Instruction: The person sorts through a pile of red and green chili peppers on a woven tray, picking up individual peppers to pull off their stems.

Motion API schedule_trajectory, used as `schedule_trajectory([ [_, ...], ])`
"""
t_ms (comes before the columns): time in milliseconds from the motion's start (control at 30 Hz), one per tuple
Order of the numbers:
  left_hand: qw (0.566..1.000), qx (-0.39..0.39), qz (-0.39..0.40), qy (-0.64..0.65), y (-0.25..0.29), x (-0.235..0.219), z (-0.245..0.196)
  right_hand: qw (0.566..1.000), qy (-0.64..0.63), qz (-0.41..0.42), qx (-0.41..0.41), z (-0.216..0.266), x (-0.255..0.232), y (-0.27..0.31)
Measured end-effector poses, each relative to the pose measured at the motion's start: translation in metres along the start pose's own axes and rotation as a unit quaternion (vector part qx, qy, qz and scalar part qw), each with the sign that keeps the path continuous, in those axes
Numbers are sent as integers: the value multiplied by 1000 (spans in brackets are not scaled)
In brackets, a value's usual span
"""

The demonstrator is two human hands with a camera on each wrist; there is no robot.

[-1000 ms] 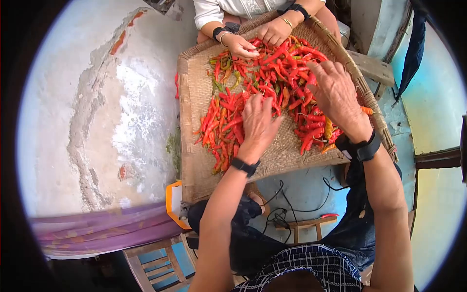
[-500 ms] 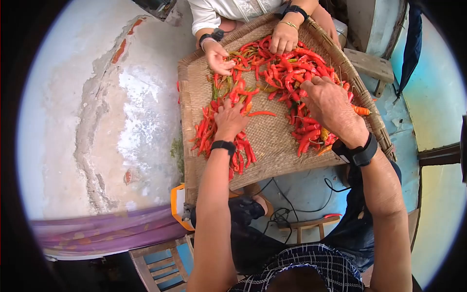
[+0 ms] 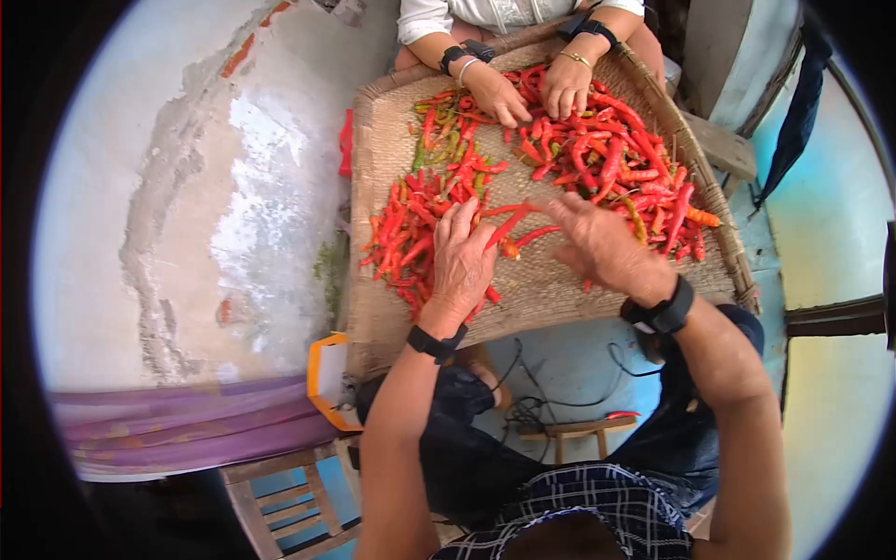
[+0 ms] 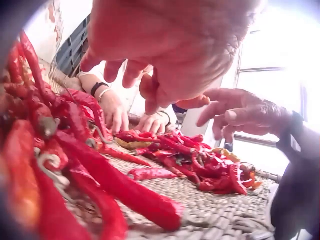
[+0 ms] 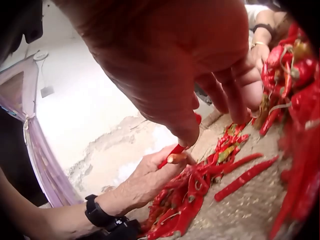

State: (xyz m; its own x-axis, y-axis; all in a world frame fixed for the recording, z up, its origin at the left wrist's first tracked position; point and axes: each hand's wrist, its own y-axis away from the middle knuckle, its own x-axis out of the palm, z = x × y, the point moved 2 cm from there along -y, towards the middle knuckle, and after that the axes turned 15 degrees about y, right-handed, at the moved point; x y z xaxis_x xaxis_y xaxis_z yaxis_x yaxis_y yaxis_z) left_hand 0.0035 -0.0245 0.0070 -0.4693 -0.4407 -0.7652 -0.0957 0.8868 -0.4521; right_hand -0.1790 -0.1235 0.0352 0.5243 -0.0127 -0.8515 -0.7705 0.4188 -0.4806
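In the head view my left hand point(image 3: 462, 266) lies over the left pile of red peppers point(image 3: 401, 233), fingers pointing away, with a red pepper point(image 3: 507, 229) held at its thumb side. A pepper tip point(image 4: 194, 102) sticks out past that hand in the left wrist view. To its right, my right hand point(image 3: 607, 250) is above the tray's woven bottom, blurred, its fingers loosely extended. The right wrist view shows its thumb overlapping the red pepper point(image 5: 172, 154) at my left hand; whether they touch I cannot tell. The larger pepper pile point(image 3: 621, 154) is beyond my right hand.
A woven tray point(image 3: 364, 168) carries the peppers. Across it, another person's two hands point(image 3: 499, 96) work at the far peppers. Below are cables point(image 3: 532, 406) and a small wooden stool point(image 3: 579, 428); a wall point(image 3: 271, 187) stands to the left.
My right hand has come off the right pile towards my left hand. My left hand has shifted right from the left pile, with a pepper at its thumb. The other person's hands are closer together.
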Motion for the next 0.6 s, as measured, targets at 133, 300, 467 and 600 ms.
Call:
schedule_trajectory([
  [133,997,46,53,18,-3,-4,-22,998,33,-19,-42,7,13,0],
  [300,997,32,74,-10,3,-10,-9,986,115,105,-62,-1,16,1],
  [467,994,-85,62,32,1,-22,-1,987,159,30,22,-41,-10,-5],
  [600,993,-69,23,90,0,-9,-4,931,307,-153,125,-54,-52,-21],
])
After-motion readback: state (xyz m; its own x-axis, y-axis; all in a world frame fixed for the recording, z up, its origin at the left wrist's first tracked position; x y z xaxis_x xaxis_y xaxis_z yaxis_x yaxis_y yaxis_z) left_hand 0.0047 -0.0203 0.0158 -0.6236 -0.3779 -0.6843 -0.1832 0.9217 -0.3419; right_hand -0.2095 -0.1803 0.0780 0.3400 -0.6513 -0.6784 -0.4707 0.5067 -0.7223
